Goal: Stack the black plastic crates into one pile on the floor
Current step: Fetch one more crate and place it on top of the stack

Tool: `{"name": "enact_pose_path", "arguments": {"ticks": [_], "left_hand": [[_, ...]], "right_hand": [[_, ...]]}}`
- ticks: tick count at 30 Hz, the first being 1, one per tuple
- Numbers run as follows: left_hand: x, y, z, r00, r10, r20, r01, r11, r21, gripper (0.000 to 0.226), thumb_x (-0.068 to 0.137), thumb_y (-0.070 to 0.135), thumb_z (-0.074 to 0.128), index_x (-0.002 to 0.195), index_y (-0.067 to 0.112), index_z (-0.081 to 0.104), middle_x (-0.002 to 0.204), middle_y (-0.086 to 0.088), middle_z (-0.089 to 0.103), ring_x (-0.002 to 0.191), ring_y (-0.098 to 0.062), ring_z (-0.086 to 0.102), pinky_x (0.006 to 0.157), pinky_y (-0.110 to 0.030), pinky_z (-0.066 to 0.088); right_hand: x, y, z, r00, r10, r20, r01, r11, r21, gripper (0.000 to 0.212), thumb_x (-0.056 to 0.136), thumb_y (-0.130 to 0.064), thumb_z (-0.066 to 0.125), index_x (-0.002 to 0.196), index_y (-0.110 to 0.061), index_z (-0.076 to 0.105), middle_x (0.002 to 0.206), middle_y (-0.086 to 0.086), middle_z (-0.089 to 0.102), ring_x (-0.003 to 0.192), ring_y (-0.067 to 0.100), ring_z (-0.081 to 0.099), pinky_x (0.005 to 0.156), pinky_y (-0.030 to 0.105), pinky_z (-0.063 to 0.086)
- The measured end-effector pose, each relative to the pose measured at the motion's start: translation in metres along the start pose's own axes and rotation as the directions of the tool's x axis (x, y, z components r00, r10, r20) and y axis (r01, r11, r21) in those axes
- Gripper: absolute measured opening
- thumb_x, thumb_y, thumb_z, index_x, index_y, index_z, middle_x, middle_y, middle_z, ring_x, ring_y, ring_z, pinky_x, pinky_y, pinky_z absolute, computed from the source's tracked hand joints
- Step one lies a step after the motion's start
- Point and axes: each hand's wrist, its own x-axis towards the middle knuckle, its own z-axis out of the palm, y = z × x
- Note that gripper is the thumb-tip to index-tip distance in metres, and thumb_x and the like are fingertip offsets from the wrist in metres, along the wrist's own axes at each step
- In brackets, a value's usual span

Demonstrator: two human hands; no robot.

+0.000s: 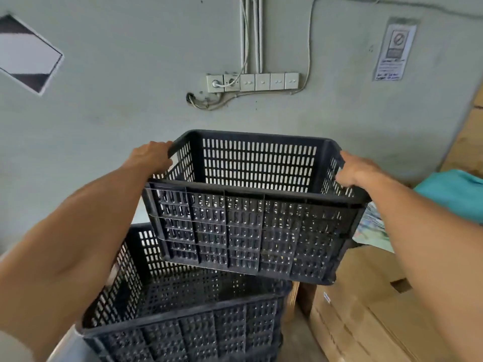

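Currently mid-stack: top crate [251, 220] is in the air, held by both hands, not yet seated. L hand [153, 156] grips the left short-side rim, fingers curled over the edge; R hand [358, 169] grips the right short-side rim the same way, fingers wrapped down inside. Held crate sits above and somewhat to the right/back of the lower crate [183, 327], tilted a bit, its right end overhanging the cardboard boxes [366, 309]. Can't tell whether its bottom edge touches the lower crate's far rim or clears it; looks close either way. Lower crate is upright w/ open mouth up, appears empty; whether it already sits on another crate or directly on the floor is cut off at the frame bottom. Done so far, as judged: one crate placed as base, second one lifted and brought near. Left: shift held crate leftward and toward the person, level it, line up corners, lower into/onto the base. No other loose crates in view, so can't say how many remain. Background: wall w/ socket strip [252, 82], posted notice [394, 52], teal cloth [454, 194] at right.
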Motion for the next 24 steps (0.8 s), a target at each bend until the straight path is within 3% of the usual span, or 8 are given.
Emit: {"name": "enact_pose_path", "arguments": {"ticks": [5, 8, 12, 15, 19, 24], "left_hand": [[-0.026, -0.069, 0.005, 0.997, -0.063, 0.052, 0.063, 0.998, 0.006, 0.04, 0.096, 0.026, 0.054, 0.135, 0.027, 0.049, 0.083, -0.004, 0.057, 0.072, -0.024, 0.058, 0.061, -0.034, 0.044], [-0.035, -0.104, 0.0, 0.993, -0.103, 0.053, 0.103, 0.995, 0.0, 0.037, 0.095, 0.025, 0.054, 0.132, 0.026, 0.051, 0.084, -0.004, 0.057, 0.072, -0.024, 0.057, 0.061, -0.034, 0.043], [-0.043, -0.138, -0.003, 0.984, -0.167, 0.061, 0.167, 0.986, 0.016, 0.039, 0.095, 0.024, 0.054, 0.134, 0.028, 0.05, 0.084, -0.005, 0.058, 0.068, -0.022, 0.057, 0.056, -0.032, 0.042], [-0.048, -0.145, -0.003, 0.976, -0.209, 0.064, 0.209, 0.978, 0.017, 0.045, 0.096, 0.024, 0.054, 0.14, 0.028, 0.046, 0.082, -0.004, 0.055, 0.066, -0.021, 0.055, 0.055, -0.032, 0.041], [-0.057, -0.141, -0.007, 0.967, -0.238, 0.093, 0.238, 0.971, 0.012, 0.045, 0.097, 0.021, 0.052, 0.141, 0.026, 0.044, 0.095, -0.009, 0.06, 0.08, -0.029, 0.06, 0.067, -0.036, 0.048], [-0.079, -0.138, -0.014, 0.955, -0.278, 0.099, 0.278, 0.96, 0.016, 0.044, 0.097, 0.017, 0.051, 0.141, 0.023, 0.044, 0.096, -0.01, 0.06, 0.083, -0.029, 0.059, 0.071, -0.036, 0.047]], "right_hand": [[-0.016, -0.064, 0.016, 0.997, -0.042, 0.058, 0.043, 0.999, -0.014, 0.094, 0.084, -0.004, 0.059, 0.159, -0.035, 0.012, 0.157, 0.011, 0.036, 0.129, 0.036, 0.048, 0.099, 0.04, 0.046], [-0.021, -0.098, 0.024, 0.992, -0.087, 0.086, 0.089, 0.996, -0.009, 0.096, 0.082, -0.002, 0.06, 0.159, -0.036, 0.013, 0.156, 0.011, 0.038, 0.127, 0.035, 0.05, 0.091, 0.036, 0.046], [-0.022, -0.133, 0.038, 0.987, -0.12, 0.107, 0.123, 0.992, -0.02, 0.097, 0.083, -0.002, 0.059, 0.159, -0.039, 0.01, 0.154, 0.012, 0.039, 0.122, 0.036, 0.053, 0.096, 0.042, 0.05], [-0.02, -0.144, 0.044, 0.986, -0.136, 0.094, 0.14, 0.989, -0.041, 0.095, 0.084, -0.004, 0.057, 0.158, -0.04, 0.009, 0.155, 0.011, 0.039, 0.122, 0.036, 0.053, 0.098, 0.041, 0.049], [-0.017, -0.143, 0.042, 0.983, -0.14, 0.117, 0.149, 0.986, -0.072, 0.094, 0.085, -0.006, 0.056, 0.158, -0.042, 0.007, 0.16, 0.009, 0.031, 0.132, 0.036, 0.046, 0.105, 0.043, 0.044], [-0.024, -0.141, 0.035, 0.975, -0.168, 0.149, 0.183, 0.978, -0.098, 0.09, 0.088, -0.012, 0.053, 0.158, -0.042, 0.006, 0.161, 0.011, 0.03, 0.136, 0.036, 0.043, 0.11, 0.045, 0.038]]}}
